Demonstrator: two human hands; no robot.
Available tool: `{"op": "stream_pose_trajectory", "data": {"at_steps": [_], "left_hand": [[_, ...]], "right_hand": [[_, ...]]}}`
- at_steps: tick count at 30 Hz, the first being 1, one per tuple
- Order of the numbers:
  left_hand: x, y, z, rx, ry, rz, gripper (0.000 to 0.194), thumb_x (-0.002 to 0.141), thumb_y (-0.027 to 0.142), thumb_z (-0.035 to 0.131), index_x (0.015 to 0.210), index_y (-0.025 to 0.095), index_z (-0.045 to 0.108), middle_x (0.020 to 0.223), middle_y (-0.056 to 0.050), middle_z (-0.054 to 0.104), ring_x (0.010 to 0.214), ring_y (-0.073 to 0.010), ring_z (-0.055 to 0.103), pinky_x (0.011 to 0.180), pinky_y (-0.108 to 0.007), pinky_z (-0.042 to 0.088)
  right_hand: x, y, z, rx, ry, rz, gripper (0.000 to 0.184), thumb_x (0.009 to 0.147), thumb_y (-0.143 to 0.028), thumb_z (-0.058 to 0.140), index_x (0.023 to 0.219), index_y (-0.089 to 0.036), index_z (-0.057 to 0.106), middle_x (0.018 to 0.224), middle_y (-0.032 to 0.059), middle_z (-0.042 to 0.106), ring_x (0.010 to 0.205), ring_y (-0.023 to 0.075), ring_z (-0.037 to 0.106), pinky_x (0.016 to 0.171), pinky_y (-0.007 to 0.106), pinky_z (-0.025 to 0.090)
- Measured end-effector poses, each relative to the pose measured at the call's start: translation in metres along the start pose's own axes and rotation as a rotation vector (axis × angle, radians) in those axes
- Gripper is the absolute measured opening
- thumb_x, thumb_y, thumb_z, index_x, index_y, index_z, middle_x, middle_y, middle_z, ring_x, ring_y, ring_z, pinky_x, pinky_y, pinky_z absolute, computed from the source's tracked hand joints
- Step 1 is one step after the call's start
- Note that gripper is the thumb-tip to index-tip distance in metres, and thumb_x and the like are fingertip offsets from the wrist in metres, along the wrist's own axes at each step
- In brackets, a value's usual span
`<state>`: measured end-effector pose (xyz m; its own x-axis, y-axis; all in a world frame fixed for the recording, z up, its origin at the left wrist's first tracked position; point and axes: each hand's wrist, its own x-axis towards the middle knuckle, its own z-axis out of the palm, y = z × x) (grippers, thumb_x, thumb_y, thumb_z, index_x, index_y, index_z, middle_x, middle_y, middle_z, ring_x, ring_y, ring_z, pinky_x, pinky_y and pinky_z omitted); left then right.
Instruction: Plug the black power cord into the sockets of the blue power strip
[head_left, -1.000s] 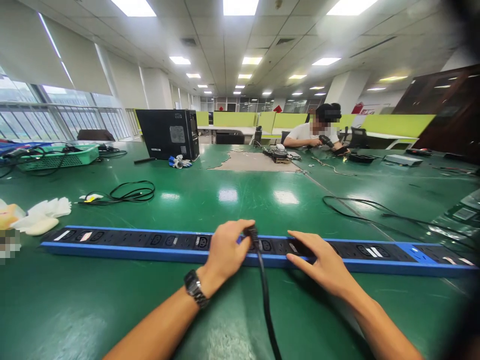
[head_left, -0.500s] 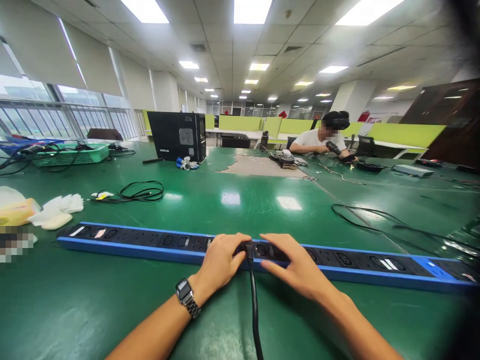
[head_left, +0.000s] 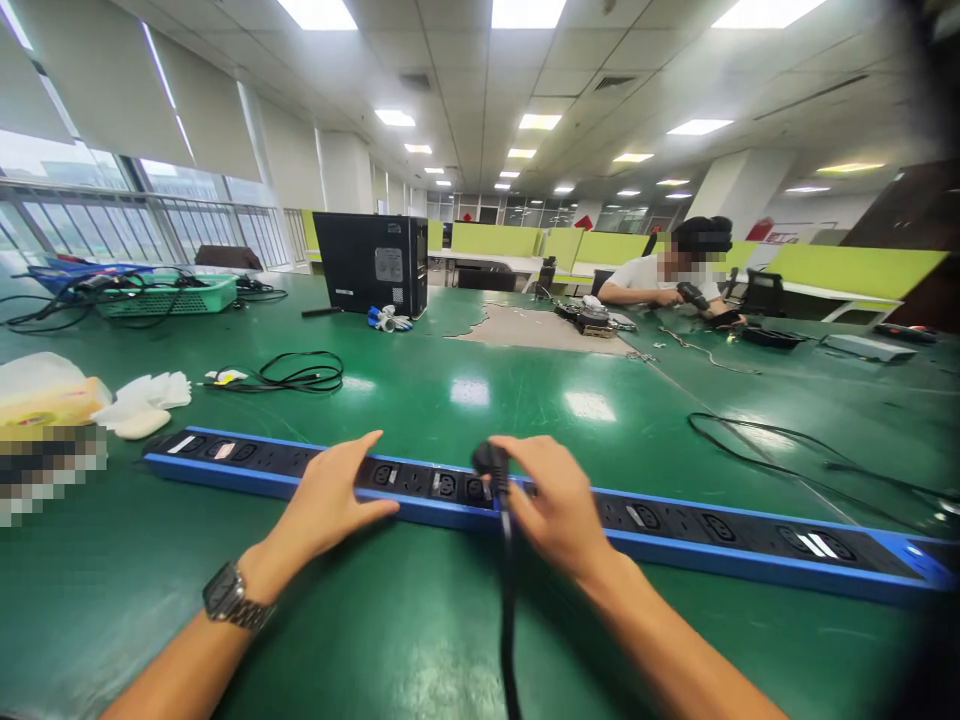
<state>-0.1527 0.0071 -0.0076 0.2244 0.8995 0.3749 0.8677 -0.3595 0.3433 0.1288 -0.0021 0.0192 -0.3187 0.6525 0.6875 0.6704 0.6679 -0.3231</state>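
A long blue-and-black power strip (head_left: pixel 664 518) lies across the green table in front of me, its sockets facing up. My right hand (head_left: pixel 559 500) grips a black power plug (head_left: pixel 492 462) between thumb and fingers, over the middle of the strip. From the plug a thick black cord (head_left: pixel 510 610) runs down toward me; whether the plug touches the strip I cannot tell. My left hand (head_left: pixel 337 495) rests at the strip's left half, thumb and fingers apart, holding nothing. A watch is on my left wrist.
Coiled black cable (head_left: pixel 304 372), white gloves (head_left: pixel 150 400) and a green basket (head_left: pixel 172 296) with cords lie left. A black computer case (head_left: pixel 367 262) stands behind. Another person (head_left: pixel 675 275) works at the back right, holding a dark tool. Loose cable (head_left: pixel 780 440) lies right.
My left hand has let go of the plug and moved left along the strip, opening. My right hand has closed on the plug. The view has shifted slightly left.
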Motion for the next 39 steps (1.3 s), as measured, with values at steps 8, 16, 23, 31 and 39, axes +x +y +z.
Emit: {"op": "stream_pose_trajectory", "data": {"at_steps": [8, 16, 23, 31, 39], "left_hand": [[-0.012, -0.006, 0.005, -0.1, 0.074, 0.011, 0.056, 0.078, 0.043, 0.068, 0.128, 0.023, 0.054, 0.13, -0.01, 0.061, 0.121, -0.0298, 0.053, 0.105, -0.049, 0.038], [0.002, 0.016, 0.01, -0.249, 0.02, 0.164, 0.042, 0.084, 0.027, 0.061, 0.126, 0.025, 0.057, 0.123, -0.006, 0.066, 0.112, -0.0256, 0.059, 0.099, -0.044, 0.041], [0.006, 0.035, 0.016, -0.45, 0.232, 0.146, 0.026, 0.087, 0.03, 0.061, 0.112, 0.021, 0.064, 0.105, -0.006, 0.07, 0.097, -0.0217, 0.064, 0.086, -0.035, 0.049], [0.022, 0.117, 0.055, -0.346, 0.007, 0.167, 0.03, 0.083, 0.018, 0.065, 0.113, 0.025, 0.065, 0.105, -0.002, 0.072, 0.097, -0.0215, 0.064, 0.087, -0.036, 0.048], [0.028, 0.124, 0.051, -0.169, -0.104, 0.196, 0.039, 0.082, 0.019, 0.065, 0.121, 0.026, 0.061, 0.117, -0.004, 0.069, 0.11, -0.0234, 0.061, 0.097, -0.04, 0.044]], "right_hand": [[0.027, -0.04, 0.067, -0.088, -0.314, 0.095, 0.019, 0.085, -0.023, 0.06, 0.103, -0.022, 0.065, 0.092, 0.0057, 0.07, 0.087, 0.0229, 0.056, 0.078, 0.036, 0.04], [0.019, -0.032, 0.057, 0.0, -0.369, 0.011, 0.035, 0.084, -0.026, 0.063, 0.119, -0.023, 0.06, 0.112, 0.0048, 0.069, 0.097, 0.0227, 0.055, 0.09, 0.041, 0.04], [-0.04, 0.059, -0.018, -0.053, 0.01, 0.388, 0.031, 0.083, -0.042, 0.055, 0.099, -0.02, 0.071, 0.096, 0.0088, 0.073, 0.09, 0.0255, 0.064, 0.083, 0.042, 0.049], [-0.066, 0.08, -0.041, -0.016, 0.134, 0.448, 0.029, 0.083, -0.045, 0.057, 0.086, -0.021, 0.072, 0.083, 0.0053, 0.073, 0.074, 0.0208, 0.065, 0.071, 0.035, 0.05], [-0.062, 0.06, -0.03, -0.015, 0.032, 0.306, 0.023, 0.085, -0.037, 0.059, 0.098, -0.021, 0.069, 0.09, 0.0063, 0.072, 0.083, 0.0223, 0.064, 0.077, 0.038, 0.05]]}}
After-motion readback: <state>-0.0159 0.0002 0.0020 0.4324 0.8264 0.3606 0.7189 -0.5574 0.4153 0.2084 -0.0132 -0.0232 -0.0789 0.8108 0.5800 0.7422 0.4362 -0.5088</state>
